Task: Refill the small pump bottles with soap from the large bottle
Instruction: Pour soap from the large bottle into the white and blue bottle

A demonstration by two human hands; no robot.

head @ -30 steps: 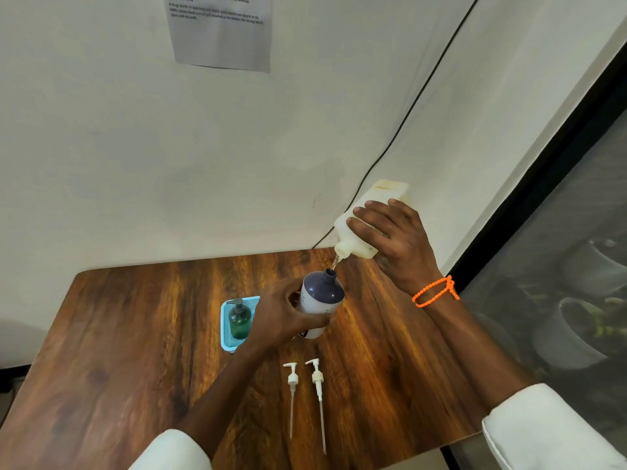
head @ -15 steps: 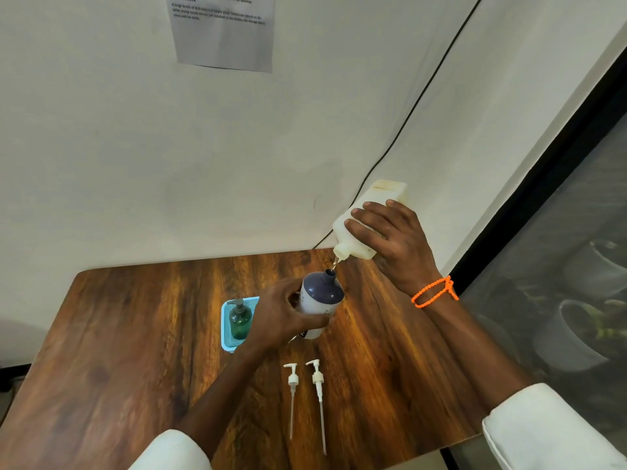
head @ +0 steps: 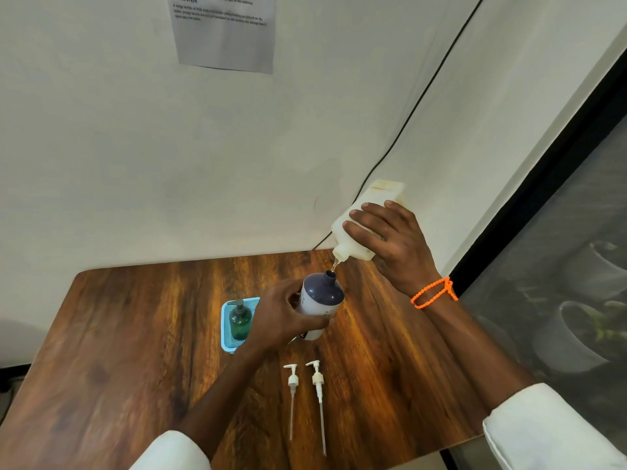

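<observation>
Wood-grain worktop [head: 101, 351] in a corner, white walls behind, printed sheet [head: 224, 32] taped up, black cable [head: 424, 93] running down the right wall. My right hand [head: 390, 242] has its grip wrapped around the large bottle [head: 368, 218], tipped spout-down; a thin stream of soap [head: 335, 265] drops from the spout into the open neck just below. My left hand [head: 281, 317] has its grip closed around the small bottle [head: 320, 300], dark top, pale body, tilted slightly, its base at or just above the worktop. Green pump bottle [head: 240, 322] stands upright in the blue tray [head: 224, 334] just left of that hand. Two loose white pumps [head: 307, 385] lie side by side on the worktop nearer me. Orange band [head: 432, 293] on my right wrist.
</observation>
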